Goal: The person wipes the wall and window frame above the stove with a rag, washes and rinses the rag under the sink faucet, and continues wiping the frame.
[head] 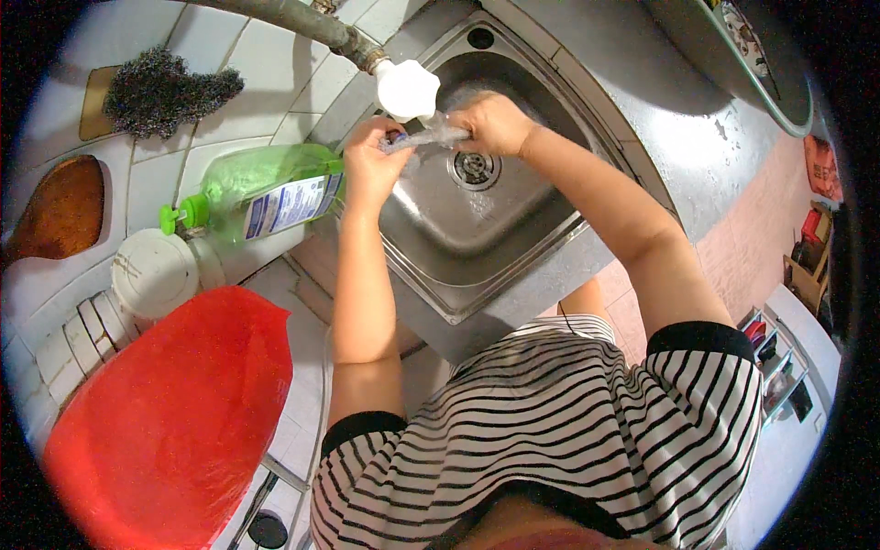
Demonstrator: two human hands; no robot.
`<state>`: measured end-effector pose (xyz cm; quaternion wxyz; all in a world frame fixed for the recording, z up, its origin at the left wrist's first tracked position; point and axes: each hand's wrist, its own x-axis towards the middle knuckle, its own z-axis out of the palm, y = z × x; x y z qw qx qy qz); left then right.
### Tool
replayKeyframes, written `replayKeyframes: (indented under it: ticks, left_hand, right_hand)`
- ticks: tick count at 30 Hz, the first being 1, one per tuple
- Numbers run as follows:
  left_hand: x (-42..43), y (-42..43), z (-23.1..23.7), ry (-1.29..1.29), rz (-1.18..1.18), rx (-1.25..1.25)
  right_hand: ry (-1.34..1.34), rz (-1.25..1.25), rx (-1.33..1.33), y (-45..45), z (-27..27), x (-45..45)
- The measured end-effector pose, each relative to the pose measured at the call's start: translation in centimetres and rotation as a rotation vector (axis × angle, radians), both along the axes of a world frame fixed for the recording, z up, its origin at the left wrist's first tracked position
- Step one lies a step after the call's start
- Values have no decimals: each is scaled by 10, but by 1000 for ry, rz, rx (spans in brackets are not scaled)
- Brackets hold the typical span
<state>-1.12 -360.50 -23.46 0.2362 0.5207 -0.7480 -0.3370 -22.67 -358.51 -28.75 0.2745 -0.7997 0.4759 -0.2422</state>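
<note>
Water runs from a white plastic tap (407, 91) over my hands at the top of a stainless steel sink (474, 234). My left hand (377, 155) pinches one end of a thin, wet, greyish item (430, 137), and a small bit of blue shows by its fingers. On the other side of the stream, my right hand (491, 125) is closed around the item's other end. Water and blur hide what the item is. Below it lies the sink's round drain strainer (474, 168).
Left of the sink stand a green pump bottle (268, 192), a white lidded tub (155, 271) and a red plastic bag (185, 419). A dark metal scourer (161, 93) and a brown wooden utensil (65, 206) are against the tiles. A large basin (729, 62) rests at the upper right.
</note>
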Motion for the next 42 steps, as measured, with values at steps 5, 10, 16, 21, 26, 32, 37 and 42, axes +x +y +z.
replayKeyframes:
  ticks: [5,10,16,21,26,32,37,42]
  left_hand:
    - [2,-1,-10,268,198,76]
    - [-19,11,-39,72,387,11]
    - [-70,66,-43,492,123,165]
    - [-44,61,-79,972,1000,1022]
    - [-40,21,-84,1524,278,1345]
    - [-60,25,-127,1337,592,989]
    - [-59,31,-125,1411,652,1193]
    - [-25,37,-157,1605,254,1366]
  right_hand:
    - [-3,-196,603,-3,-28,-25]
    - [-413,-286,521,13,-36,27]
    - [-933,-559,980,4,-12,43]
    - [-735,-582,504,8,-45,44]
    - [-247,-308,258,50,36,76]
    - [-97,-695,331,15,-6,54]
    - [-136,-708,402,29,-8,54]
    - [-142,-592,243,50,3,89]
